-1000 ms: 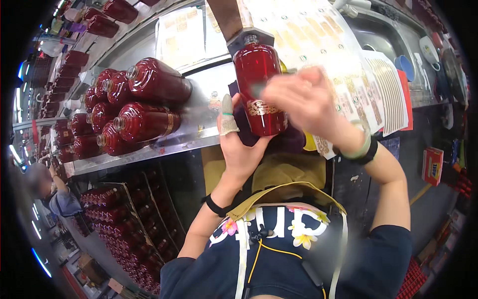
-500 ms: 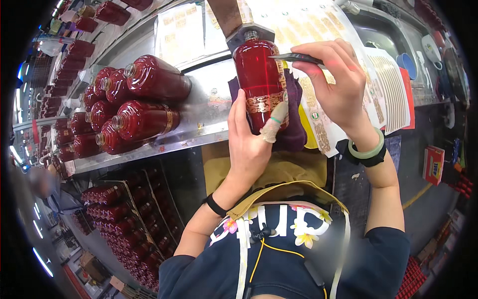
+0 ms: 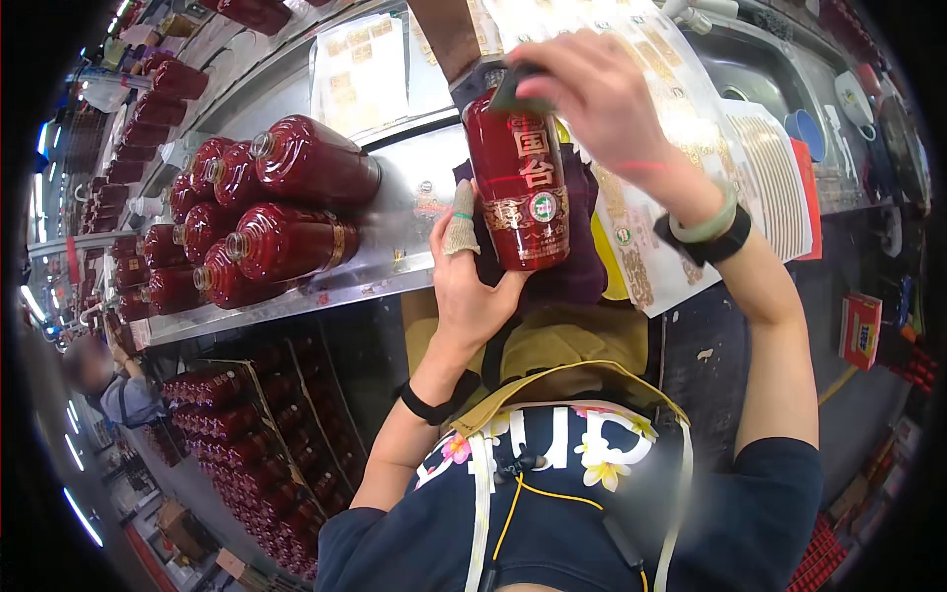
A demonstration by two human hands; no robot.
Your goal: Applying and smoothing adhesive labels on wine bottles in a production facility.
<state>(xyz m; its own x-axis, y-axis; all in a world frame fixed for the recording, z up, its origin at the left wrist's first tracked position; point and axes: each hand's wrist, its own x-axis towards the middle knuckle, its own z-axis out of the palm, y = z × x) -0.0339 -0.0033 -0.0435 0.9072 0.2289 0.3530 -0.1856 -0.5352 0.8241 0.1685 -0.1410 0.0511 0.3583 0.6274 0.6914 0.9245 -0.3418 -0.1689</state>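
We see a long shiny metal table (image 3: 409,163) in front of us. On its left side, other red bottles (image 3: 316,158) lie in a pile with their necks to the left. To the right, a big white sheet (image 3: 692,118) with gold stickers is spread out.

Between the pile and the sheet is our red bottle (image 3: 523,183). It lies on a dark purple cloth (image 3: 584,237), neck away from us, with gold marks and a round badge facing up.

Our left hand (image 3: 475,296) cups the bottom end, fingers along the left side. Our right hand (image 3: 597,99) is curled, pinching a small dark tool (image 3: 521,87) over the top part of the bottle. The tool is blurry, so we cannot tell if it touches the glass.

We think the step in hand is careful work on the front of the bottle, near the top of the gold marks. The next move seems to call for a firm left hand, so the bottle cannot roll, and a light right hand.

On one left finger is a pale finger cover (image 3: 461,232).
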